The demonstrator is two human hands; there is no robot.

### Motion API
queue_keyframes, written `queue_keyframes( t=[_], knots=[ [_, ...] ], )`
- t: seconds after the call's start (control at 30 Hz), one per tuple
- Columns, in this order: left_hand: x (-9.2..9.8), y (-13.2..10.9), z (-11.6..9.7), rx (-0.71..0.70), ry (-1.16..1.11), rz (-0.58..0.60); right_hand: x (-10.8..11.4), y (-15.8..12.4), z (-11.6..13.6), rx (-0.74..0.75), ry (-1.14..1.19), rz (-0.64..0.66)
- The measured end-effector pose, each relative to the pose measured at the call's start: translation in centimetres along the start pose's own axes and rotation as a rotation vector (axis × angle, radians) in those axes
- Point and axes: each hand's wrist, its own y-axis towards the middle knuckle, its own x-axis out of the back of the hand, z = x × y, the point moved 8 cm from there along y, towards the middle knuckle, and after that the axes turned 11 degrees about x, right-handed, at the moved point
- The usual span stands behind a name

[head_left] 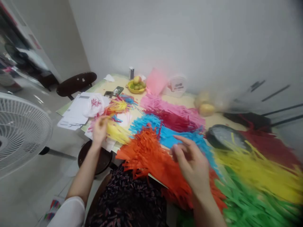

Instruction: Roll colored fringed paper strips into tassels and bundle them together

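My left hand (pixel 100 129) is closed on one end of a bunch of yellow paper strips (pixel 117 131), which trails off to the right, blurred by motion. Over the long orange fringed paper (pixel 153 154), my right hand (pixel 190 160) hovers with fingers apart and nothing in them. Behind the orange lies blue fringed paper (pixel 169 135), then dark red fringe (pixel 171 119) and pink fringe (pixel 170 107). Beyond my left hand is a small heap of mixed strips (pixel 117 105) in red, yellow and blue.
White papers (pixel 75 110) and a white plastic bag (pixel 94 104) lie at the table's left. A fruit bowl (pixel 136 90) and a phone (pixel 118 90) are at the back. Yellow fringe (pixel 260 173) and green fringe (pixel 251 198) fill the right. A fan (pixel 23 135) stands left.
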Motion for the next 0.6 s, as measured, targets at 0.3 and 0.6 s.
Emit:
queue_keyframes(
  t=[0.3, 0.6],
  knots=[
    [-1.7, 2.3, 7.7, -0.313, 0.913, 0.202, -0.4, -1.3, -0.9, 0.001, -0.096, 0.036],
    [-2.6, 2.1, 2.3, -0.442, 1.077, 0.419, 16.4, -11.3, -8.3, -0.300, -0.316, -0.349]
  ],
)
